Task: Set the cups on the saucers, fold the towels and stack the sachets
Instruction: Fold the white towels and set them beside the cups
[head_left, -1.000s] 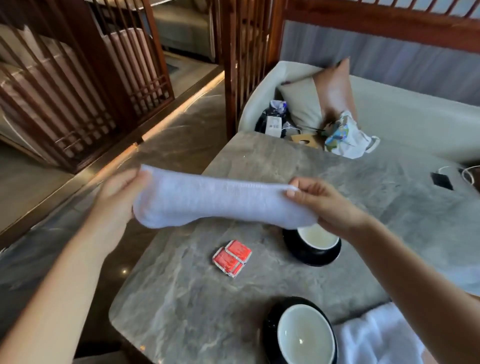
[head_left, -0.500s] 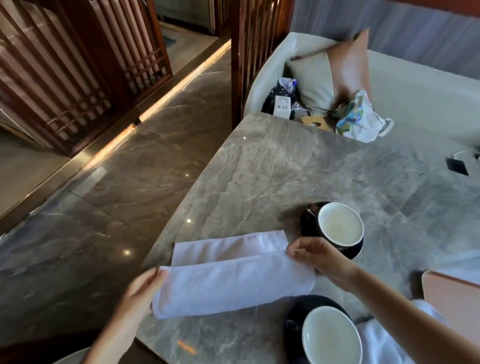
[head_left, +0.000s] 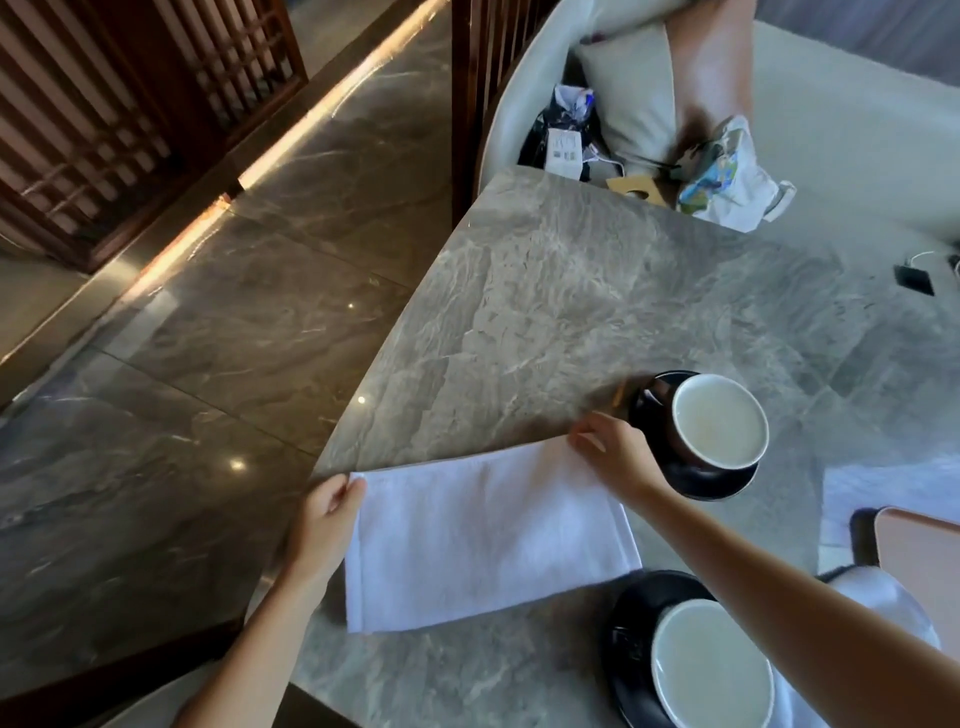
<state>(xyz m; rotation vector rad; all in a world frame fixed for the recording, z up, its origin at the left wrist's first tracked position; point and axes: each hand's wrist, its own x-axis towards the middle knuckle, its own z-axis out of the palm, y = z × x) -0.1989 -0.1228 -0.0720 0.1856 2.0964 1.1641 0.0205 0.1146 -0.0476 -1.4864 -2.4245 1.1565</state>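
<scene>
Two hands are laid on a white towel, which is spread flat and folded on the grey stone table, near its left edge. The towel's far left corner is pinched by the left hand, with the thumb on top and the fingers curled at the edge. The far right corner is held by the fingertips of the right hand, which is bent down onto the cloth.

Just beside the right hand, a cup with a white inside is set on a dark saucer. A second cup is set on another dark saucer at the near edge, just beside the towel's near right corner. More white cloth is seen under the right arm. No sachets can be seen.

A cushion and a bag are placed on the pale seat behind the table.
</scene>
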